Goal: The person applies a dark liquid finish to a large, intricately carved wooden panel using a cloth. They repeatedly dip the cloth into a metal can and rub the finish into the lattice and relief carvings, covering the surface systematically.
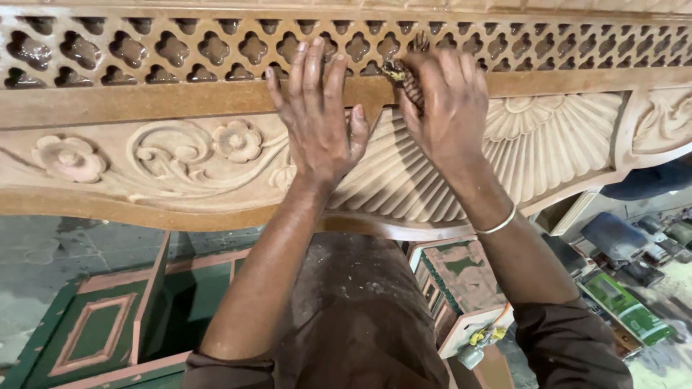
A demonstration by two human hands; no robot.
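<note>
Carved wooden panel fills the whole top of our view, lying across in front of us with its flowers, scrolls and a big fluted fan in the middle. Our left hand lies flat on it, fingers stretched out and slightly spread, reaching up to the quatrefoil lattice and gripping nothing. Our right hand is curled tight round a small dark tool, hard to make out, its tip pressed at the lattice's lower edge just above the fan. A thin bangle sits on that wrist. Below the panel we see green and pink painted frames, with power tools off to the right.
</note>
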